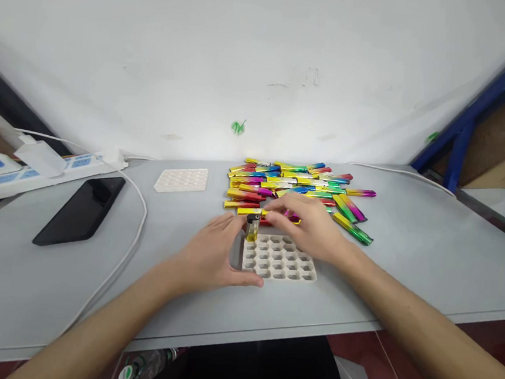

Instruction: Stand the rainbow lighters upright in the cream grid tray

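A pale tray with rows of holes (285, 257) lies near the desk's front edge. One lighter (252, 229) with a black top and a clear yellowish body stands upright at the tray's back left corner. My left hand (212, 251) is spread around the tray's left side, thumb along the front edge and fingers beside the lighter. Just right of the lighter, my right hand (313, 224) hovers over the back of the tray, its thumb and index finger apart. Behind it lies a pile of shiny multicoloured foil-like sleeves (286, 180), partly hidden by this hand.
A second pale tray (181, 180) lies at the back left. Further left are a black phone (80, 210), a white power strip (37, 173) and a white cable (136, 232) across the desk. A blue frame (460, 143) stands at right. Below the desk is a plastic bottle (148, 369).
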### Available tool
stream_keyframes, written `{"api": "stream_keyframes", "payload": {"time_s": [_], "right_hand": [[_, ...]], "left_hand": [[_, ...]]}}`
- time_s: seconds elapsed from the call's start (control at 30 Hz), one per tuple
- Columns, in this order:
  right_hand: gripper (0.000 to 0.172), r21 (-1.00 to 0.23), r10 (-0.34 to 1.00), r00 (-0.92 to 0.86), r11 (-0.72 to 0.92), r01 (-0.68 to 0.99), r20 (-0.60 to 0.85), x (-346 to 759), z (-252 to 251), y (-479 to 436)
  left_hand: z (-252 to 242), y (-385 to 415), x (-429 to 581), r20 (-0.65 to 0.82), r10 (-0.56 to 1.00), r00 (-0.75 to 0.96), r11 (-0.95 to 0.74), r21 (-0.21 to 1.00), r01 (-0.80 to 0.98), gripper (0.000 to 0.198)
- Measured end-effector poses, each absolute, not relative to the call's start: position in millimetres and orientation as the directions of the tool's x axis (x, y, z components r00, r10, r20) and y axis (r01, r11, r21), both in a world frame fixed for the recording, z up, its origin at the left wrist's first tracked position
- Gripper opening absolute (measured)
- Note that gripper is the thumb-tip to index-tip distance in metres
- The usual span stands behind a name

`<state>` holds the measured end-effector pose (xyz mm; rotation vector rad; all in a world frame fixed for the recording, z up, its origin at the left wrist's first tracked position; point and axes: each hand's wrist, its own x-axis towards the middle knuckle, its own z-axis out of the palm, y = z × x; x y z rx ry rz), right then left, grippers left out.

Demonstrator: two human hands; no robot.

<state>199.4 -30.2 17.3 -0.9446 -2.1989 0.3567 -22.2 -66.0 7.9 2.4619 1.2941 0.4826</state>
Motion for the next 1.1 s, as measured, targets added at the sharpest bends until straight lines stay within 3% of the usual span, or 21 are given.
{"api": "stream_keyframes", "payload": {"time_s": [0.13,0.23,0.37,0.47,0.57,0.7,0.77,0.9,1.1], "right_hand": [[0.022,-0.373,0.756,-0.405,0.622,0.688,0.514,224.6,20.4,-16.4],[0.027,-0.304,0.795,-0.467,0.589,0.749,0.388,236.1,14.5,-8.9],[0.022,-0.316,0.817,-0.492,0.572,0.757,0.3,237.1,6.4,-5.7],[0.019,-0.38,0.823,-0.458,0.563,0.734,0.337,234.1,7.1,-5.9],[0.024,-0.553,0.858,-0.384,0.513,0.656,0.341,232.0,13.3,-8.2],[0.031,-0.881,0.924,-0.319,0.32,0.348,0.209,229.5,20.5,-11.9],[0.03,-0.965,0.938,-0.303,0.222,0.142,0.172,228.0,20.6,-12.1],[0.029,-0.989,0.945,-0.294,0.131,-0.063,0.144,225.6,18.3,-10.6],[0.028,-0.993,0.965,-0.237,0.098,-0.065,0.11,225.2,19.4,-10.9]], "left_hand": [[9.4,-64.6,-26.5,0.138,0.828,0.543,-0.549,0.395,0.737,0.064],[9.6,-63.8,-28.5,0.125,0.832,0.54,-0.541,0.398,0.741,0.065],[9.6,-62.9,-29.4,0.124,0.838,0.532,-0.529,0.423,0.736,0.064],[9.8,-62.3,-29.3,0.123,0.839,0.53,-0.526,0.43,0.734,0.064],[9.8,-62.2,-29.0,0.122,0.836,0.535,-0.53,0.428,0.732,0.063],[9.5,-62.9,-29.0,0.129,0.833,0.538,-0.535,0.429,0.727,0.062],[9.6,-63.1,-29.1,0.13,0.83,0.542,-0.54,0.431,0.723,0.062],[11.4,-63.3,-28.4,0.142,0.825,0.548,-0.549,0.437,0.713,0.061],[14.0,-63.5,-27.4,0.129,0.825,0.55,-0.546,0.429,0.719,0.061]]}}
